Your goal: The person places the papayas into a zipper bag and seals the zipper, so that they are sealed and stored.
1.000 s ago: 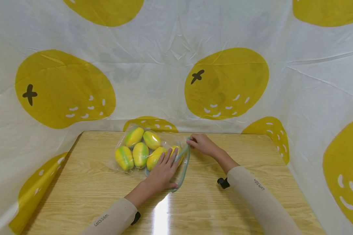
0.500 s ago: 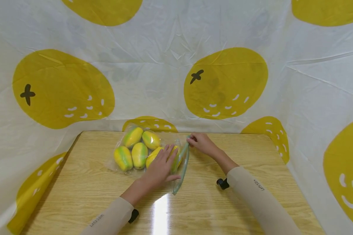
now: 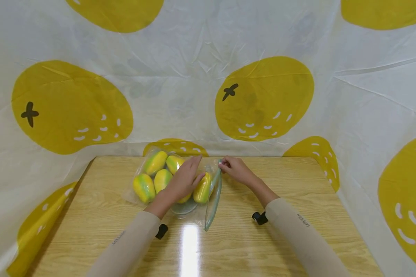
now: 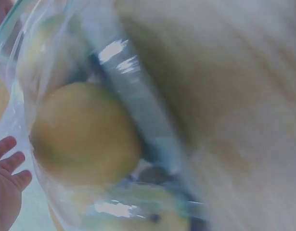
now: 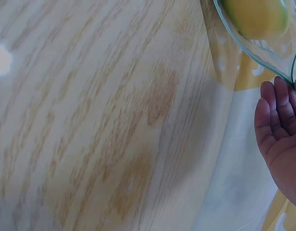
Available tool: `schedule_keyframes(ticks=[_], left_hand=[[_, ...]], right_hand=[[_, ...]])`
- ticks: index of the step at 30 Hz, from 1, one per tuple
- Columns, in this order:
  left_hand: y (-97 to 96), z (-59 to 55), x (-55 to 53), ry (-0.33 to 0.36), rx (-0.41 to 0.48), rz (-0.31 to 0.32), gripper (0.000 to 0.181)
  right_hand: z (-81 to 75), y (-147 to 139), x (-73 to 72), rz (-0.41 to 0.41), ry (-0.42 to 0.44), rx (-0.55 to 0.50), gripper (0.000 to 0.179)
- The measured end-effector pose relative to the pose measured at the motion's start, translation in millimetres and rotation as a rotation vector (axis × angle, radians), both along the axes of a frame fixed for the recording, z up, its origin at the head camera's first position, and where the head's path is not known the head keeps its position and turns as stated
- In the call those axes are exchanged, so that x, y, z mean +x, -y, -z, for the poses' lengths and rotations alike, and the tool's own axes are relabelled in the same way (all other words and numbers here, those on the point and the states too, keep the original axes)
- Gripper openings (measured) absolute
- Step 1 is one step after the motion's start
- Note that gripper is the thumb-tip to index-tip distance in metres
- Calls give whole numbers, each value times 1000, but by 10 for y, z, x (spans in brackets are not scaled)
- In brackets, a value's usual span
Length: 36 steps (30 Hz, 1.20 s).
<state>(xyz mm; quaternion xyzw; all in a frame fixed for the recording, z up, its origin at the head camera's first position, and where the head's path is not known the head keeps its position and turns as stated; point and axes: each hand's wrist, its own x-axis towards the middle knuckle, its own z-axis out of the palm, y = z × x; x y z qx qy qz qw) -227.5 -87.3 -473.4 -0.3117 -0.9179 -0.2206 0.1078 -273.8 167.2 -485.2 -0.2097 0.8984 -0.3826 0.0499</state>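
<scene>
Several yellow-green mangoes [image 3: 202, 189] lie inside a clear plastic zip bag [image 4: 160, 130] near the table's back edge. The bag's pale green zip strip [image 3: 213, 211] runs along its right side. Over the bag's middle, my left hand [image 3: 182, 180] reaches toward the back with straight fingers, partly hiding some mangoes. In the left wrist view, its fingertips [image 4: 13, 161] show beside the plastic. My right hand [image 3: 238, 169] pinches the far end of the zip strip between thumb and fingertips. The right wrist view shows this corner at the fingertips, with a mango [image 5: 258, 17] behind it.
The wooden table [image 3: 263, 246] carries the bag, with a bright reflection in front of it. A white cloth [image 3: 180, 104] printed with yellow fruit surrounds the back and sides. Black wrist cameras sit under both sleeves, one beneath the right sleeve [image 3: 291, 227].
My left hand has left the zip strip's near end and moved away over the bag's middle, baring the rightmost mango. My right hand keeps its pinch on the far corner.
</scene>
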Motion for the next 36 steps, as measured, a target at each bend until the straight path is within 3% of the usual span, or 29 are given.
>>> schedule_keyframes(ticks=[9,17,23,36], left_hand=[[-282,-167,-356,158,1,-21,51],[-503,-186,-584,201,88,-22,34],[-567,-175,-654,231,160,-14,24],[-609,-193,-681,222,131,-21,11]], right_hand=[[-29,38,15,17,17,-18,22],[-27,49,-6,25,0,-27,20],[-5,49,-22,23,-23,-52,20],[-23,69,-37,26,-25,-67,20]])
